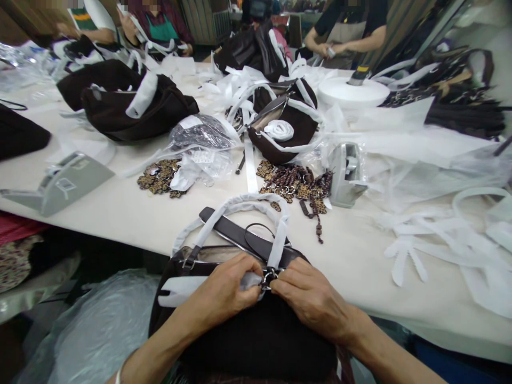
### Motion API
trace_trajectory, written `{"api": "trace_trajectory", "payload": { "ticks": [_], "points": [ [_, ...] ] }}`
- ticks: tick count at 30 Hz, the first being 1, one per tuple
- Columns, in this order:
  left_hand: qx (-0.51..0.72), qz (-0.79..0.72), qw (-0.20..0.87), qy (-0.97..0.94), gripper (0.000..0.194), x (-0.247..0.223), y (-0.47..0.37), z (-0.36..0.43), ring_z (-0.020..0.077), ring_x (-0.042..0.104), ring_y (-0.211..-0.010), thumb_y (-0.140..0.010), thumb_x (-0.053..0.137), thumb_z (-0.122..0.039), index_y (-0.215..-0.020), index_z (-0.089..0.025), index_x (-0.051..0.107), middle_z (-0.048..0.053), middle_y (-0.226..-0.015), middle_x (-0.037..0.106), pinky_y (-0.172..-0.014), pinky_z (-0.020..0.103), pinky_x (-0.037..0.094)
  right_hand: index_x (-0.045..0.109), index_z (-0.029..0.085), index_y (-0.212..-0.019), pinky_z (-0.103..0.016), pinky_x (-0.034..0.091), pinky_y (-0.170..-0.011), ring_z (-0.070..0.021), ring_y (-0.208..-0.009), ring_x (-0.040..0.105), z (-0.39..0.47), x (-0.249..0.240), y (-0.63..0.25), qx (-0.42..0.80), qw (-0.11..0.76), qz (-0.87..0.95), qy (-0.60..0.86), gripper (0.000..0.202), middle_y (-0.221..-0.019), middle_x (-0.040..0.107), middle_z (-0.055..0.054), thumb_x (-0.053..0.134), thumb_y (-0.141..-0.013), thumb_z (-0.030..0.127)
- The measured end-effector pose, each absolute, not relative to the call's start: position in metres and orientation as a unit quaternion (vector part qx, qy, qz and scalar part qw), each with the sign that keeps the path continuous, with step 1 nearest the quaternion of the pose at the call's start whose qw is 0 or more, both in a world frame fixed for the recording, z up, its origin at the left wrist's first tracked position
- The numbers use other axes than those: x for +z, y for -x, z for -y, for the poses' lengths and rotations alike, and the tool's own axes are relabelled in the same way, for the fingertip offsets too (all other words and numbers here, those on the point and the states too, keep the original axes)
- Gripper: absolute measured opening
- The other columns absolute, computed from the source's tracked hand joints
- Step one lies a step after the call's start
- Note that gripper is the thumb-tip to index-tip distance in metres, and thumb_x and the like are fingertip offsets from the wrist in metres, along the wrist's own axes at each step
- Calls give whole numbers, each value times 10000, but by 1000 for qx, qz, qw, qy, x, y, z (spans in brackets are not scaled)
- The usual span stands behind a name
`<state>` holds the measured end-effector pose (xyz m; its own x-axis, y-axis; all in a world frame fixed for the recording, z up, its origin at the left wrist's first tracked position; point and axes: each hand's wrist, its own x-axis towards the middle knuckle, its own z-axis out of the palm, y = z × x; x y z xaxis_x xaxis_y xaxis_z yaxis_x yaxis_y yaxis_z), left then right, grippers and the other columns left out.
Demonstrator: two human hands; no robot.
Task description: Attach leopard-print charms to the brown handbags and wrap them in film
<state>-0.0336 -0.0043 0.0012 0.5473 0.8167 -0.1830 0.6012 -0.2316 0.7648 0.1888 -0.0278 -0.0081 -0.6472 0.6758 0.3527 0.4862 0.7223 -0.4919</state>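
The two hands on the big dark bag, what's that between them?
In the head view, shiny metal rings show between the left hand and right hand, near one lower end of a white-wrapped handle.

- One camera sits on the person's head.
- It looks forward and down.
- The left hand (230, 285) and right hand (310, 293) are close to it, low in the middle.
- The pale surface (360, 256) stretches away past them.
- Other people (350, 37) are far off, along the top.
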Motion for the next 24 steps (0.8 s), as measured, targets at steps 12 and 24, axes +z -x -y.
{"api": "trace_trajectory", "payload": {
  "ticks": [12,24],
  "points": [
    [109,-432,445,-776,212,2,30,-2,173,571,-885,-945,390,-202,-955,-224,600,13,-927,626,-852,296,433,674,165,-939,-321,391,-682,-170,-711,501,27,-7,-191,171,244,886,356,223,-762,614,-45,455,-978,147],
    [104,-546,420,-718,59,4,23,23,190,571,-860,-936,431,-244,-944,-218,482,13,-917,577,-797,335,412,684,188,-896,-307,448,-699,-171,-749,543,38,9,-178,245,277,821,435,187,-765,617,-44,509,-959,170]
  ]
}}
